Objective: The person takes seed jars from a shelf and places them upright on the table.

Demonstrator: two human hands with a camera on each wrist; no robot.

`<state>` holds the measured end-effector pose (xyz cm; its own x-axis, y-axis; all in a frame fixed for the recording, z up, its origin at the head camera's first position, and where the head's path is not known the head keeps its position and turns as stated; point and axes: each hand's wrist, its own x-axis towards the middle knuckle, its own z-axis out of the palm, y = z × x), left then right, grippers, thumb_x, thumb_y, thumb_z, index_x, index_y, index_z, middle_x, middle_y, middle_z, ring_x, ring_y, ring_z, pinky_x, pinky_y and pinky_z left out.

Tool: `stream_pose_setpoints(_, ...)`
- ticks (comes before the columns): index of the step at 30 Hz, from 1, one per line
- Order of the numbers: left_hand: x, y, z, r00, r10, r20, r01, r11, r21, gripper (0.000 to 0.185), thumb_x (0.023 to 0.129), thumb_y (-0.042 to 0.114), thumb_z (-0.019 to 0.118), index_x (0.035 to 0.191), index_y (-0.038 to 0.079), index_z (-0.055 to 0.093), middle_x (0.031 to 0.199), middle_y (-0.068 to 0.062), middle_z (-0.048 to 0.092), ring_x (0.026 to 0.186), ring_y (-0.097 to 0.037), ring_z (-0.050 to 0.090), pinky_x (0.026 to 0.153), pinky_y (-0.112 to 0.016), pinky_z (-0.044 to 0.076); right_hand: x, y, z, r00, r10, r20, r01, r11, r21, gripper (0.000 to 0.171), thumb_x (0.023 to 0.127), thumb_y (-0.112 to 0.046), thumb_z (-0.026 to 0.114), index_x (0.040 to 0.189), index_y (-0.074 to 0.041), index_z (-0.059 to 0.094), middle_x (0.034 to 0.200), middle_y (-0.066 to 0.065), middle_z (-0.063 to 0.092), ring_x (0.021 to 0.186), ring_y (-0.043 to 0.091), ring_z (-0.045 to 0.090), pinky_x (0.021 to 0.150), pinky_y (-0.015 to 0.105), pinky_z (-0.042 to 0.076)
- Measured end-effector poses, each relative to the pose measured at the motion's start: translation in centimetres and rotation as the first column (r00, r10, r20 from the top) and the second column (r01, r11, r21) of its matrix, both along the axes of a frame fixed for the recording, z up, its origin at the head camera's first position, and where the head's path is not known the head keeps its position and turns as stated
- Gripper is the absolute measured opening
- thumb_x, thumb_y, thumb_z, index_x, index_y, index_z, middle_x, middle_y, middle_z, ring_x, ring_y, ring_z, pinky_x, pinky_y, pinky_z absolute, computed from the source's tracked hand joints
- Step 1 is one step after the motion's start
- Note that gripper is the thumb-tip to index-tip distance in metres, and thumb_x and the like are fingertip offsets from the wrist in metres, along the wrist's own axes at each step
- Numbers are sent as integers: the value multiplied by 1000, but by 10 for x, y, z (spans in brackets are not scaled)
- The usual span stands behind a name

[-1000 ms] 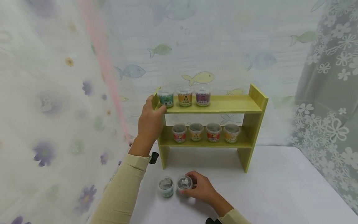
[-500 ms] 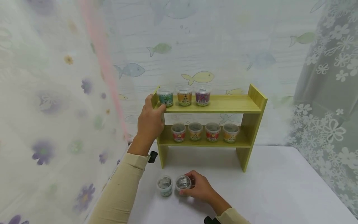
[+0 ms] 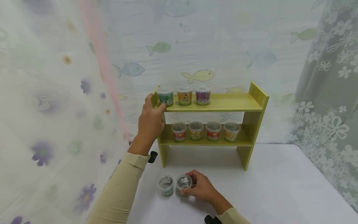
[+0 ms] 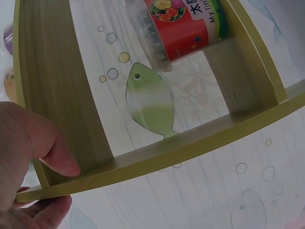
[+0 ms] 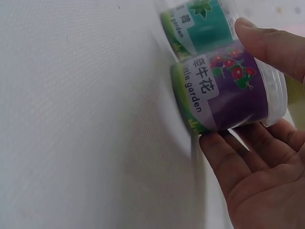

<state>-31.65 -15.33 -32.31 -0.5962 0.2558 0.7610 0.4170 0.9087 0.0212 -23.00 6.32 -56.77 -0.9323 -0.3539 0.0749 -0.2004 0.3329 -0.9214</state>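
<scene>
My left hand (image 3: 151, 123) grips the upper left side panel of a yellow-green wooden shelf (image 3: 227, 102). In the left wrist view the thumb lies inside the panel (image 4: 162, 151) and fingers wrap its outer face. Down on the white table, my right hand (image 3: 203, 188) holds a small plastic tub with a purple flower label (image 5: 238, 90). Its thumb is at the clear lid and its fingers are along the opposite side. Just left of that tub stands a matching tub with a teal label (image 3: 166, 186).
Three lidded tubs, teal (image 3: 166, 97), orange (image 3: 184, 97) and purple (image 3: 203, 96), stand at the left of the top shelf. Several red- and orange-labelled tubs (image 3: 213, 133) line the lower shelf. Patterned curtains (image 3: 321, 93) hang behind and beside the white table (image 3: 268, 186).
</scene>
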Motion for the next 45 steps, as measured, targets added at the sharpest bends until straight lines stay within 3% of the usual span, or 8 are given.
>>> stream_pose_setpoints(9,0,-1,-1,1000,25,-15,-26,999,-28,36,88,-3,69,121,13,69,155,-30,32,113,-46,58,69,-53,59,-1,0,1,999,30,32,-29,999,-26,64,77,-30,93,130,-12,62,122,3,68,112,19,65,85,28,56)
stream_pose_setpoints(19,-5,2,-3,997,29,-71,-33,998,-48,37,88,-7,67,119,12,69,154,-32,32,105,-47,58,68,-51,58,-4,1,-1,999,50,-3,-50,998,-38,65,78,-27,92,132,-8,60,125,6,69,115,22,68,88,30,57)
stream_pose_setpoints(35,-6,2,-5,997,21,-72,-25,998,-49,36,90,-7,65,120,12,69,154,-32,33,106,-47,58,67,-51,58,0,-4,2,998,59,17,-58,998,-20,68,79,-28,91,136,-10,59,128,5,68,122,28,66,92,33,58)
stream_pose_setpoints(45,-3,2,-4,997,35,-68,-39,998,-55,36,90,-5,67,121,12,68,155,-32,32,105,-45,58,67,-50,58,-1,-1,6,997,73,-35,-71,996,63,90,78,-34,92,152,-8,48,141,11,63,123,31,65,94,38,58)
